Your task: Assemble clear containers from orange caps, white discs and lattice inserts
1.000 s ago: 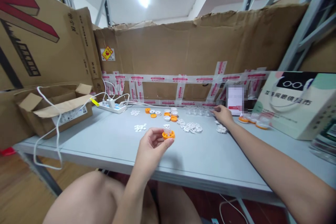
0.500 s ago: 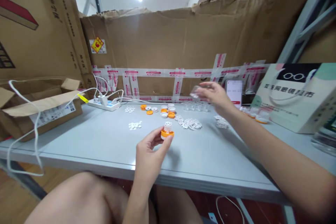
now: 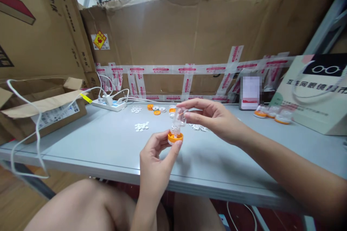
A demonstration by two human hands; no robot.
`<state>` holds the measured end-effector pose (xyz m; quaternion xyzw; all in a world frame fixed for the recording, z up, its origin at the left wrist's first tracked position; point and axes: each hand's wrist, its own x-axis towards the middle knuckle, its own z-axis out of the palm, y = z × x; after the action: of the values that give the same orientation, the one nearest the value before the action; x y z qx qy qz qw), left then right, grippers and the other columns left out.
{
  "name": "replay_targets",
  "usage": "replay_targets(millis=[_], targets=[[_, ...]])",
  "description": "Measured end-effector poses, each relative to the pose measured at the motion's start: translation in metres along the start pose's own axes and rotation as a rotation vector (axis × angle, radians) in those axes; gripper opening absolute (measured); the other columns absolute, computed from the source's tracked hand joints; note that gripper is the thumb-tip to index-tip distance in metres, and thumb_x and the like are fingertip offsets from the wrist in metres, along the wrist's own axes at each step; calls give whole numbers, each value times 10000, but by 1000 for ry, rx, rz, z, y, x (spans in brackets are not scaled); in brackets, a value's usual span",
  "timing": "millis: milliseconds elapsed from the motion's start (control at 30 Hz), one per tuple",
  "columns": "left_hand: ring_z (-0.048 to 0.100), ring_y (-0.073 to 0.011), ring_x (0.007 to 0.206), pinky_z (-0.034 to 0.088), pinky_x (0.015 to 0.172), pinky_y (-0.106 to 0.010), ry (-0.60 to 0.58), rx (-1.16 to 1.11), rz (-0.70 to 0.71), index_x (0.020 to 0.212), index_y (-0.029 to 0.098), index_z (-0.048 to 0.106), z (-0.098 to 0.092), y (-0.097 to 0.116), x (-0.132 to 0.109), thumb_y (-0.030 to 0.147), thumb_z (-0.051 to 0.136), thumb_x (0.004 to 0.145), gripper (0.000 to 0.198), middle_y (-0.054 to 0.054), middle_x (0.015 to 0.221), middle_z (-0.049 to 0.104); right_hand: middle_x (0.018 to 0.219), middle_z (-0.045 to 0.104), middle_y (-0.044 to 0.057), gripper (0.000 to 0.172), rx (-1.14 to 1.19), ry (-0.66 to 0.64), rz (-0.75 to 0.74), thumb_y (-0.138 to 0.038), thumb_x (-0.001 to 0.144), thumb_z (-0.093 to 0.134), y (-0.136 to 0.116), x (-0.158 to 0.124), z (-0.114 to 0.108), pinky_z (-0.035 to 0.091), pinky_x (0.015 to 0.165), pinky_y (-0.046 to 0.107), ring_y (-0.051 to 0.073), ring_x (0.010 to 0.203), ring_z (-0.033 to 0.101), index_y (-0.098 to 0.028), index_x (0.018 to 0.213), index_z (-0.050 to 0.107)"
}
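Observation:
Between the thumb and fingers of my left hand [image 3: 158, 153] is an orange cap [image 3: 175, 137] with a white base. A white lattice piece [image 3: 175, 128] stands up from the cap's middle. My right hand [image 3: 210, 117] pinches a small clear plastic cup [image 3: 181, 116] right above the lattice piece; whether the two touch I cannot tell. Behind my hands lie more orange and white caps [image 3: 157, 112], and white lattice parts [image 3: 199, 127] are partly hidden by my right hand. Small white discs [image 3: 141, 126] lie to the left.
An open cardboard box [image 3: 59, 112] and a power strip [image 3: 110, 104] with white cables are on the left. At the back right a phone [image 3: 249, 92] stands upright. Several clear-topped orange and white units [image 3: 283, 117] sit beside a paper bag [image 3: 320, 97].
My right hand has brought the clear cup from the back of the table, leftward and nearer, to over the cap. My left hand still grips the cap. The view has shifted slightly.

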<state>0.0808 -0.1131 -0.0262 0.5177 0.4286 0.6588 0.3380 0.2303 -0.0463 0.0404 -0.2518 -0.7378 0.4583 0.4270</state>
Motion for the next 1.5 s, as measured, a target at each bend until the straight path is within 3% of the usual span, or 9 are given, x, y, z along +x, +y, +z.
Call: replay_targets(millis=[233, 433, 833, 1000, 1233, 1400, 1500], targets=[[650, -150, 820, 517, 773, -228, 0, -9, 28, 913, 157, 626, 0, -1, 0, 228, 657, 735, 194, -39, 892, 689, 1063, 642, 27, 223, -78, -104, 7, -302, 771, 630, -1, -5, 9, 503, 797, 307, 158, 907, 621, -235, 984, 643], [653, -167, 820, 525, 757, -253, 54, -83, 41, 950, 152, 579, 0, -2, 0, 227, 674, 715, 265, -55, 890, 681, 1040, 651, 22, 235, -70, -96, 28, -303, 764, 640, -2, -6, 15, 523, 783, 290, 153, 887, 635, -225, 986, 646], [647, -142, 804, 524, 756, -220, 56, -27, 98, 895, 160, 609, -1, -3, -1, 209, 670, 720, 192, -29, 870, 678, 977, 680, 32, 235, -20, -104, 56, -295, 762, 641, -3, -8, 18, 529, 802, 319, 170, 886, 646, -205, 979, 650], [648, -147, 798, 522, 755, -220, 107, -19, 80, 878, 160, 624, 1, -2, -3, 210, 679, 707, 186, -30, 865, 682, 980, 681, 28, 195, 11, -93, 32, -288, 749, 650, -1, -8, 18, 517, 829, 339, 172, 890, 645, -217, 931, 662], [646, -152, 786, 519, 744, -225, 113, -15, 87, 873, 155, 630, 2, -1, -4, 202, 678, 705, 180, -38, 858, 682, 836, 663, -2, 163, 63, -12, 9, -264, 671, 725, 6, -7, 24, 514, 752, 318, 147, 784, 633, -202, 759, 603], [651, -157, 776, 519, 730, -231, 116, -78, 44, 849, 153, 630, 2, 0, -3, 217, 674, 704, 164, -36, 835, 691, 1001, 655, 16, 98, 212, -55, 73, -275, 768, 634, 7, -6, 28, 484, 813, 333, 138, 862, 623, -214, 805, 567], [652, -156, 767, 519, 721, -231, 103, -75, 47, 851, 149, 633, 2, 1, -2, 212, 673, 701, 168, -38, 825, 692, 907, 647, -2, 143, 236, -19, 71, -266, 720, 680, 10, -5, 31, 485, 776, 314, 133, 818, 612, -213, 753, 552]])
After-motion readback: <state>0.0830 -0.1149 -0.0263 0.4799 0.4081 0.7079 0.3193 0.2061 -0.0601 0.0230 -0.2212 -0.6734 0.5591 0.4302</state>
